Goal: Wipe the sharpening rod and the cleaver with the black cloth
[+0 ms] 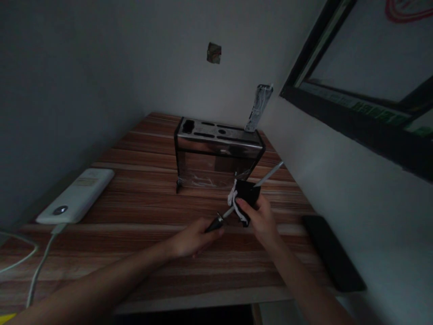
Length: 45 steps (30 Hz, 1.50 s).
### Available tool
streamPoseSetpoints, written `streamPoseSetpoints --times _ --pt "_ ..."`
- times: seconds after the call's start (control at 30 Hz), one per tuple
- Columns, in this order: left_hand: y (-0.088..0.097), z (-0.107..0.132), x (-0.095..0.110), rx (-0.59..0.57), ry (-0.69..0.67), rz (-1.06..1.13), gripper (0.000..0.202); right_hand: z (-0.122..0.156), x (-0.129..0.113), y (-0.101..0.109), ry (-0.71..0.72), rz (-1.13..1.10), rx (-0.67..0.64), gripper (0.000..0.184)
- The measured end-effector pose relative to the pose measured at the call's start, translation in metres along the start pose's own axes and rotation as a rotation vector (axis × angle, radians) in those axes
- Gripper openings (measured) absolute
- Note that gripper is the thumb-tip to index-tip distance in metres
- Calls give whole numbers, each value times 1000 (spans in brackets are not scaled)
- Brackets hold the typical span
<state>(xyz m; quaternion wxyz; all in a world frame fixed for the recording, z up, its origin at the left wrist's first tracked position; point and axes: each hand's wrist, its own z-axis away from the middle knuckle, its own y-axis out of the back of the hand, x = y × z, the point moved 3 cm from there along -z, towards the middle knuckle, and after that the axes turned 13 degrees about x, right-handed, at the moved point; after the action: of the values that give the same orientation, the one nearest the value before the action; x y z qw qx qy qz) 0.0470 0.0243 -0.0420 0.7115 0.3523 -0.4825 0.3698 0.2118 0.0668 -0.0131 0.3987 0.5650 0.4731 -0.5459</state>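
My left hand (pixel 192 238) grips the dark handle of a knife (pixel 270 174) whose thin blade points up and to the right. My right hand (pixel 260 219) holds a black cloth with white trim (pixel 246 195) wrapped around the blade near the handle. Both hands hover over a wooden table (pixel 145 212), just in front of a shiny metal knife block (pixel 216 153) with slots in its top. A wrapped blade (pixel 259 108) stands upright in the block's far right corner.
A white power bank (pixel 77 195) with a white cable (pixel 37 266) lies at the table's left. A black phone (pixel 333 257) rests at the right edge. Walls close in on the left, back and right, with a dark-framed window (pixel 358 122) on the right.
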Motion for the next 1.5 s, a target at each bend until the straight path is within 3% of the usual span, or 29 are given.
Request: streamPoseSetpoints --times 0.13,0.4,0.93,1.5 --pt "0 -2 -5 15 -12 26 42 13 -2 -12 -21 50 -115 28" --pt "-1 -2 -4 10 -4 48 46 21 0 -18 -34 90 -88 33" --pt "0 -4 -6 15 -27 90 41 11 -2 -9 -55 19 -80 30" --pt "1 -1 -2 -6 4 -50 37 -23 -20 22 -21 -255 234 24"
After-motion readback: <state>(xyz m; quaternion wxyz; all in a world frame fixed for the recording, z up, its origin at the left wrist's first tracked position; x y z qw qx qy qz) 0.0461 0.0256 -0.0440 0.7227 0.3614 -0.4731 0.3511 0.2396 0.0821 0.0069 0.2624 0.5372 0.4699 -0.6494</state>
